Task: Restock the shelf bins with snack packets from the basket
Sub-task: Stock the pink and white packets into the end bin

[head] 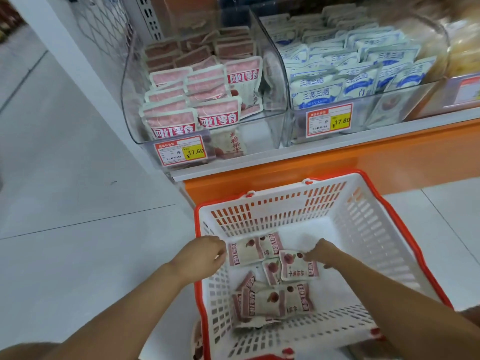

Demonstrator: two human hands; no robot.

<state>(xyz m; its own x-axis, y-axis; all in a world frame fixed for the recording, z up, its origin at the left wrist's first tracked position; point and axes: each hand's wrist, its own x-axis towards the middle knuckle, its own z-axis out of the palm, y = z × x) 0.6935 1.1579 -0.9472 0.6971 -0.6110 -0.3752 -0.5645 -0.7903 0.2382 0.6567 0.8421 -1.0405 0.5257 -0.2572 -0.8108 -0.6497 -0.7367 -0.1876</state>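
The left hand (205,255) hangs at the left rim of the white slotted plastic basket with a red rim (363,224). Its fingers curl against the edge of a pale snack packet with a pink band (244,253); whether it truly holds it cannot be told. To its right, the right hand (323,253) pinches the top corner of a second pale snack packet printed with red fruit (298,266). Below and between the hands, a loose heap of matching packets (272,305) lies on the basket floor. Above the left hand, a clear plastic shelf bin (259,133) holds standing pink-fronted packets (171,123). Above the right hand, a neighbouring clear bin (376,118) holds blue-and-white packets (314,96).
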